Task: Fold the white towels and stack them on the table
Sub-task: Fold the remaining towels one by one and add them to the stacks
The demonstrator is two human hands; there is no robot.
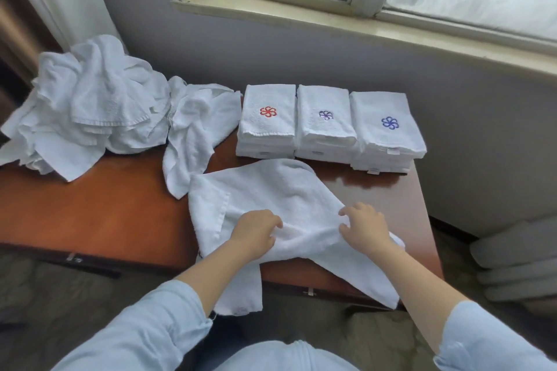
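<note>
Grip of both hands on one white towel. The left hand has its fingers curled into a bunched ridge of the cloth. The right hand pinches the same ridge further along, fingers and thumb closed on the fabric; neither grip is slack. The towel lies partly spread at the near edge of the table. Two of its corners hang over that edge towards the person, and its far part is rounded over just in front of the folded stacks. Light blue sleeves cover the arms from mid-forearm upward.

Behind the towel, along the far side of the table, three stacks of folded white towels stand side by side. The left stack bears a red flower mark, the middle stack a dark purple one, and the right stack a blue one. To their left a single loose towel trails across the table. Beyond it a heap of crumpled towels fills the far left corner. A window sill runs along the grey wall above.
</note>
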